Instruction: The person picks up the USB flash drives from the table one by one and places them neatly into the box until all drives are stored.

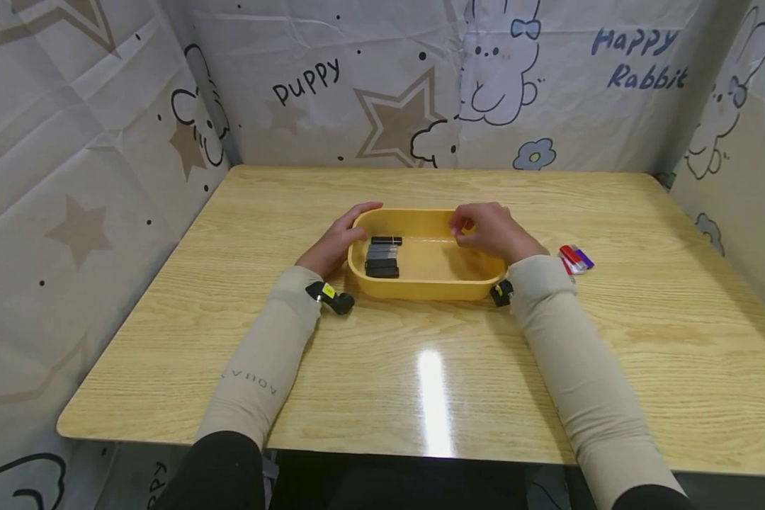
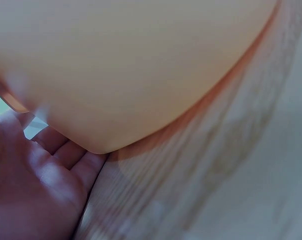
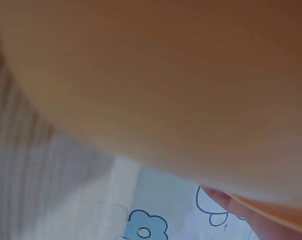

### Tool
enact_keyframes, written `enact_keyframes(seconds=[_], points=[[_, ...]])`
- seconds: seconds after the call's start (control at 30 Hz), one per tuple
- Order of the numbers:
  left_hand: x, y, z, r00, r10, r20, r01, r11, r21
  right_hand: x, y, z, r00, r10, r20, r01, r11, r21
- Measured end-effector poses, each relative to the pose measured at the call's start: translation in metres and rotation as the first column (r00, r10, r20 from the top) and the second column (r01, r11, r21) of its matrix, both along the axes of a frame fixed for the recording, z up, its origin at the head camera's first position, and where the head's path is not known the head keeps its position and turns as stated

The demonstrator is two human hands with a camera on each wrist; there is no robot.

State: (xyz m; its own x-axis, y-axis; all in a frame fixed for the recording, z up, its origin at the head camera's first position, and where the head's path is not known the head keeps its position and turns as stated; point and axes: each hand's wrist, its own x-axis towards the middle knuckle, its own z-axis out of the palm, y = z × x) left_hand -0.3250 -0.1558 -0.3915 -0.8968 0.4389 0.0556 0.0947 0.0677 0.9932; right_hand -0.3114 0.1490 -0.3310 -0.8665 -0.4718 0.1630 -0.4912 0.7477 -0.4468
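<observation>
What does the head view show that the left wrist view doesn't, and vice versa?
Only head: small black and grey blocks inside the rounded yellow tray; small red and purple items on the pale wood-grain table; the bare right hand.
Only left wrist: the palm of the bare left hand.
Both: that hand, the tray's outer wall, the table.

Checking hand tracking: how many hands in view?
2: the left hand at the left end of the yellow tray, the right hand over its right end. No other hands show.
</observation>
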Motion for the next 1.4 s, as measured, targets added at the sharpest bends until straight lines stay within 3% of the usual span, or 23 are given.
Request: enact_keyframes(seconds=[0.43,0.87,1.1,1.4], points=[[0.000,0.000,0.005,0.999,-0.023,0.030,0.023,1.000,0.017,-0.001,-0.008,-0.010,0.999,-0.039,-0.029,0.042,0.991,0.127],[0.000,0.000,0.000,1.000,-0.004,0.004,0.004,1.000,0.025,0.002,-0.008,-0.017,0.999,0.003,-0.034,0.006,0.963,0.268],[0.017,0.004,0.023,0.999,-0.045,0.026,0.044,0.999,0.031,0.003,-0.007,-0.014,1.000,-0.006,-0.012,0.010,0.948,0.318],[0.018,0.003,0.022,0.999,-0.039,0.028,0.038,0.999,0.024,0.005,-0.009,-0.012,1.000,0.008,-0.015,-0.002,0.942,0.335]])
